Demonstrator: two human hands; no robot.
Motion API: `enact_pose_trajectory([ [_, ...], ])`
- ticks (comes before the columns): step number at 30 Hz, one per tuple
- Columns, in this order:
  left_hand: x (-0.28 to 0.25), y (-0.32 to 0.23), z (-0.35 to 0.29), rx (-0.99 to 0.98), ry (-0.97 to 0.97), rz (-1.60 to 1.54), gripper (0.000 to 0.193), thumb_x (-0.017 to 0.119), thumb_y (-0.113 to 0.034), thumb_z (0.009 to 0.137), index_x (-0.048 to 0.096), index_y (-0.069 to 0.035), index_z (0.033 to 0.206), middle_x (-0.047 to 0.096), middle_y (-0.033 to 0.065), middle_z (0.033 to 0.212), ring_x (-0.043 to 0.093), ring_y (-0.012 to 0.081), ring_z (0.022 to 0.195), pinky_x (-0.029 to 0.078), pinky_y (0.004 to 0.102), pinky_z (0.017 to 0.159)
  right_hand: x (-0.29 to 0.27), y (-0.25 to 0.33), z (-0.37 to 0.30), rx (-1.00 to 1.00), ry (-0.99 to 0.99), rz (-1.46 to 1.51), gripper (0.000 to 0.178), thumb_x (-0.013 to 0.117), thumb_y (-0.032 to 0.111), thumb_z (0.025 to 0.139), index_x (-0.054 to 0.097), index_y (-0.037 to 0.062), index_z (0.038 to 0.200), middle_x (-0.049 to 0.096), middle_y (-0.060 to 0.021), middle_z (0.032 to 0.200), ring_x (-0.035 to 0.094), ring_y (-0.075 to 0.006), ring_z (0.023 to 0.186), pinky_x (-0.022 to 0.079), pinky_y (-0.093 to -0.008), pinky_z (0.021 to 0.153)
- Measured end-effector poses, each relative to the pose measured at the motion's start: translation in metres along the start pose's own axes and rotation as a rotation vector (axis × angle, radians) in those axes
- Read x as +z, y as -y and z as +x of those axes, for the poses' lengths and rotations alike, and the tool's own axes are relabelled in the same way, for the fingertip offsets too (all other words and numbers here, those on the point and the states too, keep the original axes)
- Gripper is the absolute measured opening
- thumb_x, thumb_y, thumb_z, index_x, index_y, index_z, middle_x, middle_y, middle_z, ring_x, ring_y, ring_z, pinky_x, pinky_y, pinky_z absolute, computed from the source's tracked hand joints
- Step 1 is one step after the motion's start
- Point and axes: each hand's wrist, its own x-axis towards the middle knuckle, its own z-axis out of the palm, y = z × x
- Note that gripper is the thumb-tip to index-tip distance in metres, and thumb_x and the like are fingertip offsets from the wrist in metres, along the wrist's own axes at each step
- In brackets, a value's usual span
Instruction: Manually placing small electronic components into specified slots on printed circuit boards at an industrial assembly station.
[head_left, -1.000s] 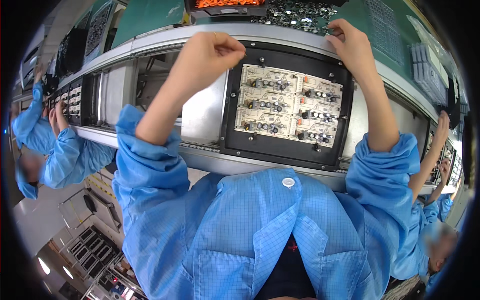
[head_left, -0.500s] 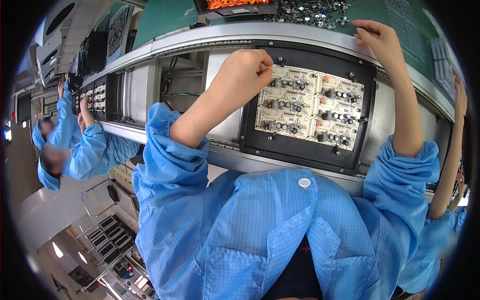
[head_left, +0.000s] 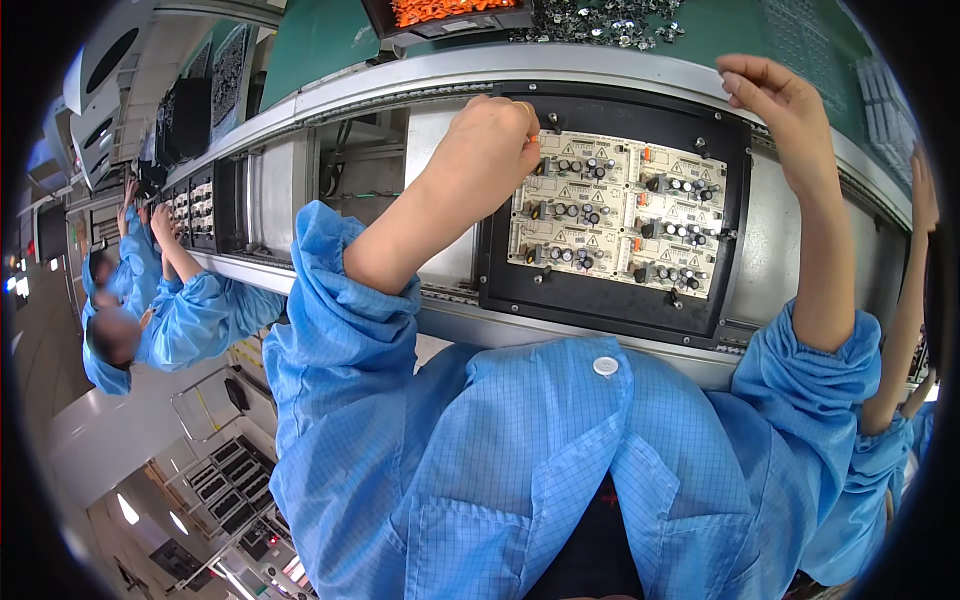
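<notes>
My left hand is closed in a pinch over the upper left corner of a panel of cream circuit boards. A sliver of a small orange part shows at its fingertips; the rest is hidden. The panel lies in a black carrier frame and bears capacitors and several upright orange parts. Beyond the carrier's upper right corner, my right hand hangs over the metal rail, thumb and forefinger brought together. Whatever its fingertips hold is too small to make out.
Behind the rail, a black bin of orange parts and a pile of small shiny metal pieces sit on a green surface. Co-workers in blue work at the left and right edges, near another loaded carrier.
My right hand has drawn back from beside the metal pieces, slightly right and toward me, its fingers closing. My left hand stays at the panel's corner, turned slightly.
</notes>
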Motion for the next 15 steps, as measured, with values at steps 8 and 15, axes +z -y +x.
enact_pose_trajectory([
  [8, -0.042, 0.041, 0.072, -0.062, -0.425, 0.21, 0.021, 0.07, -0.018, 0.086, 0.068, 0.003, 0.084, 0.072, 0.0119, 0.08, 0.067, 0.0212, 0.068, 0.051, 0.0342, 0.064, 0.055, 0.027, -0.07, -0.056, 0.175, -0.015, 0.021, 0.066, -0.002, 0.086, 0.069, -0.0026, 0.107, 0.065, -0.0042, 0.095, 0.06, -0.0107, 0.091, 0.049, -0.0253, 0.082],
  [15, -0.064, 0.106, 0.14, -0.115, -0.571, 0.382, 0.015, 0.069, -0.014, 0.081, 0.068, 0.001, 0.083, 0.068, 0.0247, 0.087, 0.066, 0.041, 0.087, 0.053, 0.0478, 0.08, 0.115, 0.033, -0.078, -0.425, 0.146, -0.572, 0.025, 0.069, -0.004, 0.078, 0.067, 0.0035, 0.101, 0.065, -0.0095, 0.091, 0.059, -0.0258, 0.093, 0.049, -0.035, 0.081],
])
